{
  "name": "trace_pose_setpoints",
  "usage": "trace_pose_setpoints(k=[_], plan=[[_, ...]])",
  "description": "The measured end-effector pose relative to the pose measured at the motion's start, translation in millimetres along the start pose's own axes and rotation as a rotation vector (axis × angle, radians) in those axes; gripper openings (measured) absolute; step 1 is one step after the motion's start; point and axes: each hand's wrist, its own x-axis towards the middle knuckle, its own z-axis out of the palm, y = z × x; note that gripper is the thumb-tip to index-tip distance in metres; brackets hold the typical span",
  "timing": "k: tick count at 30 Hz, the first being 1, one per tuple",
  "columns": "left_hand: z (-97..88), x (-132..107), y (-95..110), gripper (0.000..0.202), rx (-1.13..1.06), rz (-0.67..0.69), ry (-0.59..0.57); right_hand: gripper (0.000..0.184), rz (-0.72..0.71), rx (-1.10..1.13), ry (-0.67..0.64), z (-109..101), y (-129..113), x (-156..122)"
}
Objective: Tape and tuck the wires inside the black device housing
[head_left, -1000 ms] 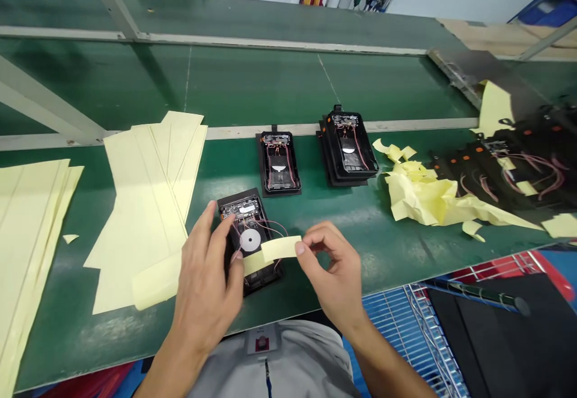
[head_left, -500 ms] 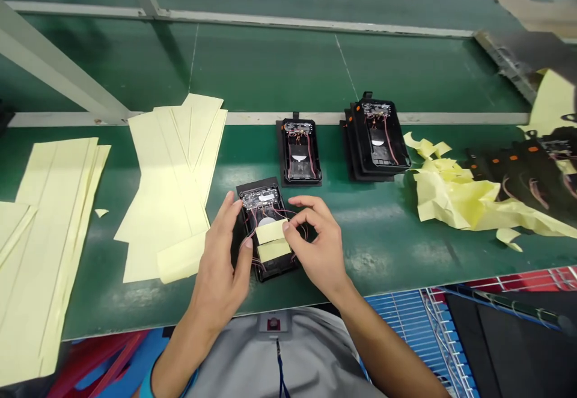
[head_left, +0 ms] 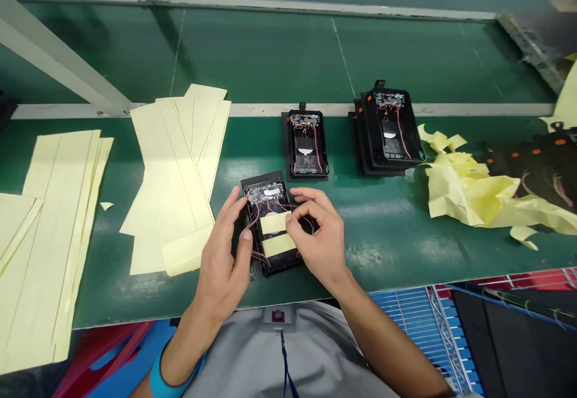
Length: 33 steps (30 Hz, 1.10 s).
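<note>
A black electronic unit (head_left: 265, 192) with a circuit board and thin red wires lies on the green bench, right in front of me. Two pale yellow tape strips cross it, the upper (head_left: 273, 223) just above the lower (head_left: 278, 244). My left hand (head_left: 223, 251) holds the unit's left side, with wires running past the fingertips. My right hand (head_left: 318, 229) rests its fingertips on the upper strip's right end. The fingers hide part of the wiring, and a round white disc is mostly covered.
Stacks of pale yellow sheets (head_left: 175, 169) lie to the left. Two more black units (head_left: 306, 145) (head_left: 390, 127) stand beyond my hands. Crumpled yellow paper (head_left: 464, 187) and a pile of black units (head_left: 532, 166) lie to the right. A wire shelf (head_left: 406, 320) sits below the bench edge.
The strip once lifted in my right hand now lies across the unit above the lower strip. My right fingers press on it, and the view has tilted further down.
</note>
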Motion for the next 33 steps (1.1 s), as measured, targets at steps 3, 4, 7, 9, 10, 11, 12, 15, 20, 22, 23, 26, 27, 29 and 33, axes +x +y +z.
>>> trace_pose_setpoints(k=[3, 4, 7, 9, 10, 11, 12, 15, 20, 22, 23, 26, 27, 29, 33], plan=[[0.0, -1.6, -1.3, 0.051, -0.023, -0.018, -0.005, 0.016, -0.008, 0.001, 0.001, 1.6, 0.2, -0.5], [-0.1, -2.0, -1.5, 0.052, -0.029, -0.024, -0.008, 0.016, -0.01, -0.001, -0.001, 2.2, 0.2, -0.6], [-0.8, -2.8, -1.5, 0.052, -0.049, -0.035, -0.012, 0.015, -0.012, -0.011, -0.007, 3.6, 0.9, -1.1], [-1.0, -2.6, -1.4, 0.053, -0.057, -0.043, -0.015, 0.015, -0.014, -0.016, -0.009, 4.1, 1.5, -1.3], [-0.9, -2.3, -1.3, 0.053, -0.059, -0.046, -0.017, 0.015, -0.015, -0.018, -0.01, 4.2, 1.7, -1.5], [-0.7, -2.0, -1.2, 0.053, -0.06, -0.05, -0.019, 0.015, -0.016, -0.02, -0.01, 4.2, 2.0, -1.6], [-0.5, -1.7, -1.1, 0.053, -0.06, -0.053, -0.021, 0.014, -0.016, -0.021, -0.011, 4.2, 2.1, -1.7], [0.0, -1.2, -1.0, 0.053, -0.059, -0.055, -0.024, 0.013, -0.015, -0.023, -0.011, 4.1, 2.3, -1.8], [-0.7, -2.1, -1.0, 0.054, -0.074, -0.064, -0.024, 0.013, -0.012, -0.025, -0.014, 5.0, 2.4, -1.4], [-0.9, -2.6, -1.3, 0.054, -0.077, -0.068, -0.027, 0.014, -0.01, -0.026, -0.012, 5.5, 2.6, -1.2], [-0.9, -2.7, -1.5, 0.055, -0.077, -0.068, -0.028, 0.014, -0.009, -0.026, -0.01, 5.6, 2.7, -1.1], [-0.5, -2.6, -1.6, 0.055, -0.071, -0.064, -0.027, 0.014, -0.004, -0.028, -0.01, 5.7, 3.0, -0.8], [-0.4, -2.4, -1.4, 0.055, -0.07, -0.063, -0.025, 0.014, -0.003, -0.03, -0.01, 5.7, 3.1, -0.7], [-0.1, -1.8, -0.8, 0.054, -0.069, -0.061, -0.025, 0.014, 0.0, -0.032, -0.012, 5.5, 3.2, -0.3], [0.4, -0.4, -0.2, 0.054, -0.067, -0.046, -0.024, 0.013, 0.005, -0.032, -0.018, 4.7, 2.9, 0.4]])
